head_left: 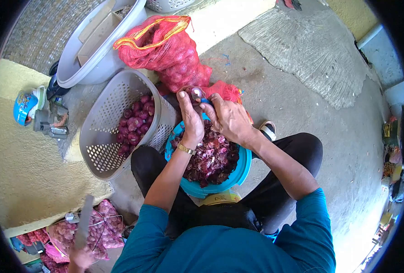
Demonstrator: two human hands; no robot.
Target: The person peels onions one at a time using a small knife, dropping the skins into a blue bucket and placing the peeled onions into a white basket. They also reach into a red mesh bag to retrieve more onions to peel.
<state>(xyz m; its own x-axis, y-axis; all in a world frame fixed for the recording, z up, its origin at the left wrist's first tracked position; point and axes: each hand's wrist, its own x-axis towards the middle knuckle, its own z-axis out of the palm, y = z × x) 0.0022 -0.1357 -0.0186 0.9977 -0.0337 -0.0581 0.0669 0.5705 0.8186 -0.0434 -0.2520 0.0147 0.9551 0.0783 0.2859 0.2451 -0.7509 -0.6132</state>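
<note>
Onion (196, 93) lies inside the closed grip of the left hand (191, 120), near the blue basin (244, 169); the right hand (229, 116) grips a blue tool (205, 101) beside it.

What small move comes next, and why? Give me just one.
Probably ease the blue tool along the onion: the left hand steadies it, its pale end shows beside the tool in the right hand, dark skin surrounds that end, and the basin holds loose skins.

Onion (195, 93), one: purple, pale patch exposed, held in left hand (192, 122). Blue tool (205, 101), one: partly hidden, held in right hand (233, 119).
</note>
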